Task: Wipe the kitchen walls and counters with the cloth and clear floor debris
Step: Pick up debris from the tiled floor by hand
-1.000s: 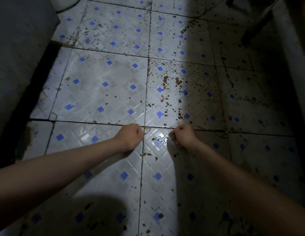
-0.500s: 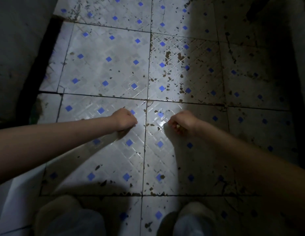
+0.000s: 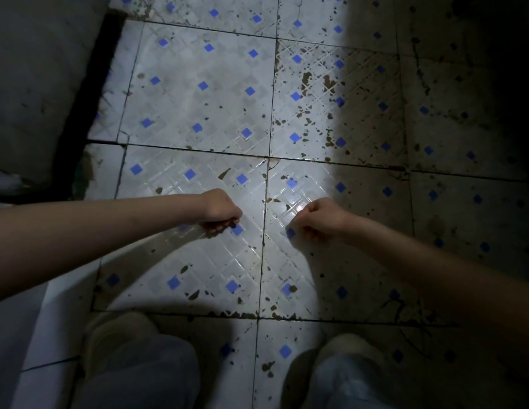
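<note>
Your left hand [image 3: 220,208] and right hand [image 3: 317,219] hover fisted, fingers curled on nothing visible — the floor [image 3: 198,93] debris [image 3: 307,78] looks flaky, probably light; pinch flakes by their edges.

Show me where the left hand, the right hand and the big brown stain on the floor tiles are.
left hand [image 3: 220,209], head view, on the back of the fist.
right hand [image 3: 317,221], head view, on the knuckles.
brown stain [image 3: 328,81], head view, on its dark middle.

I see both fists over floor [image 3: 198,93]: left hand [image 3: 220,209] left of right hand [image 3: 317,218], shoes [image 3: 118,335] below, wall [image 3: 35,69] far left.
</note>
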Available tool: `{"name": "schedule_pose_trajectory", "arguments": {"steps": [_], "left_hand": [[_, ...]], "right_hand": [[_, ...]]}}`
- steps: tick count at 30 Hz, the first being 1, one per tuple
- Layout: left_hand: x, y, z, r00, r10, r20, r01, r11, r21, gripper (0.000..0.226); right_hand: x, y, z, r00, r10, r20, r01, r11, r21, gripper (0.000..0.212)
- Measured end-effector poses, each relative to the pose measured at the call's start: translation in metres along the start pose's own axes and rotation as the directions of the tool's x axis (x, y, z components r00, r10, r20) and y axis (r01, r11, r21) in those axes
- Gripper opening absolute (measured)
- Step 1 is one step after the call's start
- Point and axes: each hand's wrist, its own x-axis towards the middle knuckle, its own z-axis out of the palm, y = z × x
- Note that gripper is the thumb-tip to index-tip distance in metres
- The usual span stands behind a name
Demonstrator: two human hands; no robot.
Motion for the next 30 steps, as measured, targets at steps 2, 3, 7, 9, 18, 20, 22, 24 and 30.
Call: {"name": "schedule_pose_trajectory", "arguments": {"steps": [2,3,7,9,18,20,22,24,30], "left_hand": [[0.001,-0.001,-0.005,0.999,-0.015,-0.029,0.014,1.000,-0.022,0.026],[0.001,-0.001,-0.006,0.999,-0.020,-0.048,0.019,0.999,-0.028,0.027],[-0.008,0.003,-0.011,0.998,-0.031,-0.052,0.031,0.999,-0.013,0.027],[-0.015,0.007,-0.013,0.998,-0.031,-0.047,0.031,0.999,0.004,0.026],[-0.103,0.048,-0.033,0.996,-0.081,0.049,0.068,0.973,0.218,0.037],[-0.128,0.058,-0.040,0.993,-0.102,0.062,0.093,0.987,0.135,0.035],[-0.155,0.068,-0.044,0.989,-0.130,0.072,0.126,0.990,0.062,0.036],[-0.183,0.080,-0.048,0.989,-0.136,0.063,0.136,0.991,-0.008,0.035],[-0.266,0.114,-0.049,0.980,-0.185,-0.073,0.169,0.969,-0.181,0.033]], "right_hand": [[0.001,0.002,-0.002,1.000,0.007,-0.013,-0.007,1.000,-0.002,0.010],[0.001,0.002,-0.003,1.000,0.010,-0.014,-0.010,1.000,0.000,0.010],[-0.009,-0.005,-0.004,0.999,0.028,0.036,-0.029,0.999,0.019,0.018],[-0.016,-0.011,-0.007,0.997,0.043,0.067,-0.044,0.999,0.025,0.023],[-0.085,-0.066,-0.036,0.988,0.103,0.116,-0.113,0.991,0.078,0.015],[-0.107,-0.082,-0.044,0.987,0.114,0.115,-0.124,0.989,0.082,0.011],[-0.130,-0.097,-0.052,0.985,0.130,0.115,-0.143,0.984,0.110,0.011],[-0.156,-0.112,-0.058,0.982,0.152,0.113,-0.170,0.971,0.169,0.015],[-0.235,-0.149,-0.081,0.972,0.226,0.060,-0.232,0.904,0.359,0.017]]}}
